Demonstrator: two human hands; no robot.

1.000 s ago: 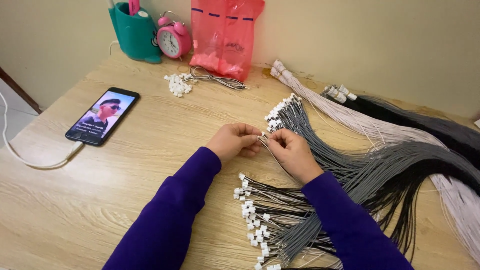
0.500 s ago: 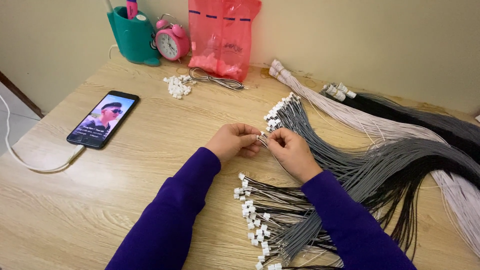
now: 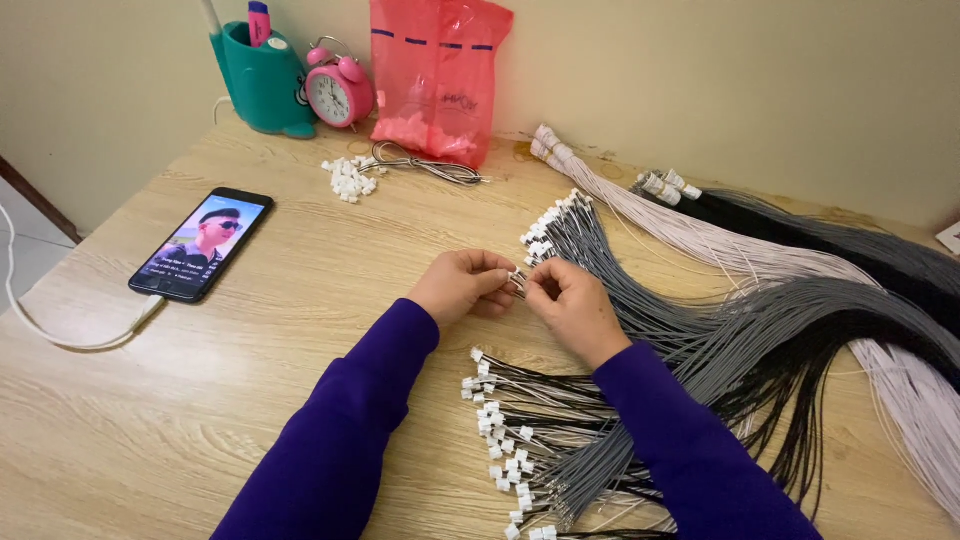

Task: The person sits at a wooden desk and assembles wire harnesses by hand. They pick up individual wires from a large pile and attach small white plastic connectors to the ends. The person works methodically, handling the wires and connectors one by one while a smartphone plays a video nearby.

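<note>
My left hand [image 3: 462, 285] and my right hand [image 3: 571, 303] meet over the middle of the wooden table [image 3: 300, 300], fingertips pinched together on a small white connector [image 3: 518, 277] with thin wires. Just beyond my fingers lies a fan of grey wires [image 3: 640, 290] tipped with white connectors. Below my hands, between my purple sleeves, lies a pile of black and grey wires with white connectors [image 3: 520, 440].
A phone [image 3: 202, 244] on a white cable lies at the left with its screen lit. At the back stand a teal pen holder [image 3: 260, 80], a pink alarm clock [image 3: 338, 92] and a pink plastic bag [image 3: 436, 78]. Loose white connectors [image 3: 350, 180] lie nearby. White and black wire bundles [image 3: 800, 250] cover the right.
Both hands stay pinched together at the same spot, with only small finger movements. The view has shifted slightly.
</note>
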